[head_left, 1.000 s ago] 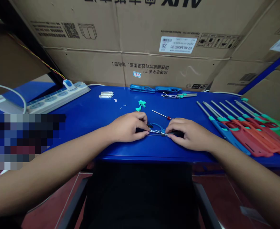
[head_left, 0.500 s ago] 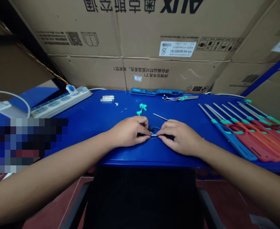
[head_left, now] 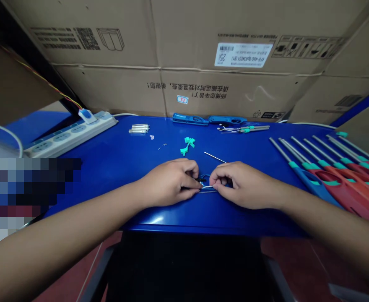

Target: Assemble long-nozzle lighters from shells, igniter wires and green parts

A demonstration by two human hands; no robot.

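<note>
My right hand (head_left: 242, 184): thumb and forefinger pinched closed on white wires (head_left: 208, 187), near side of the table (head_left: 105, 167). My left hand (head_left: 173, 182): fingertips at the wires' left end (can't tell closure or hold). Beyond: metal rod (head_left: 214, 157), green pieces (head_left: 190, 141); far, blue shells (head_left: 219, 119); right, lighters (head_left: 341, 174).

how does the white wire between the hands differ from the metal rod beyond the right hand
The white wire is pinched by the right hand; the metal rod lies on the blue table, partly hidden behind that hand. The wire looks white, the rod shiny silver. Both are thin.
</note>
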